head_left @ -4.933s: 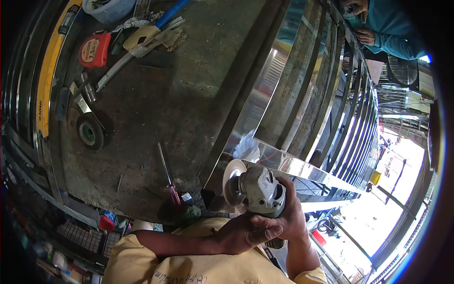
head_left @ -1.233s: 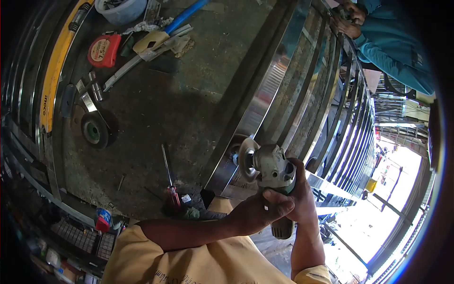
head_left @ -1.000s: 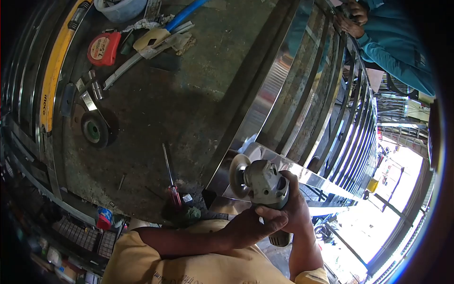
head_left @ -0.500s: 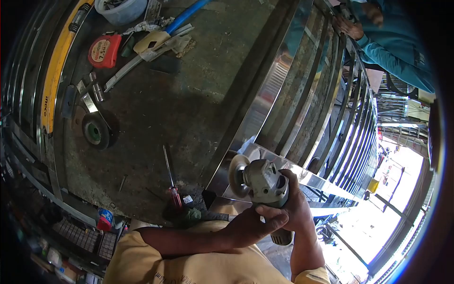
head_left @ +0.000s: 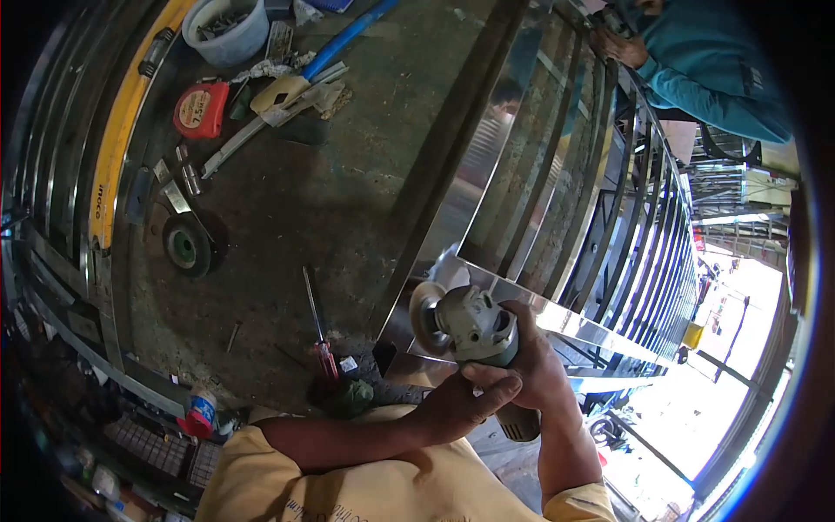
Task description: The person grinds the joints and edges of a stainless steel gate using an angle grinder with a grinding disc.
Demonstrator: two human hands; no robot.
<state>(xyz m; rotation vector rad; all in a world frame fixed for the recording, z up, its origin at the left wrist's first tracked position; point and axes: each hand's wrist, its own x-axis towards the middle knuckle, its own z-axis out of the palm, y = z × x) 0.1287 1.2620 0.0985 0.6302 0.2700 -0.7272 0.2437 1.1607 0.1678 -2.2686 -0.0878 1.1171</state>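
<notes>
An angle grinder with a metal head is held in both my hands, over the corner of a shiny metal frame. Its round disc points left and overlaps the corner joint in this view. My right hand wraps around the grinder's body from the right. From the left, my left hand grips the grinder lower down, its thumb across the body. The vented rear end of the tool shows below the hands. Left of the corner lies a screwdriver with a red handle, beside a dark green cloth.
On the dark worktop lie a caster wheel, a red tape measure, a blue-handled tool and a yellow level. A bucket stands behind. Another person's hand rests at the frame's far end.
The view has shifted slightly, so the items on the left appear further right and lower. The grinder sits a little further left in view, still in both hands. The other person's raised hand has moved.
</notes>
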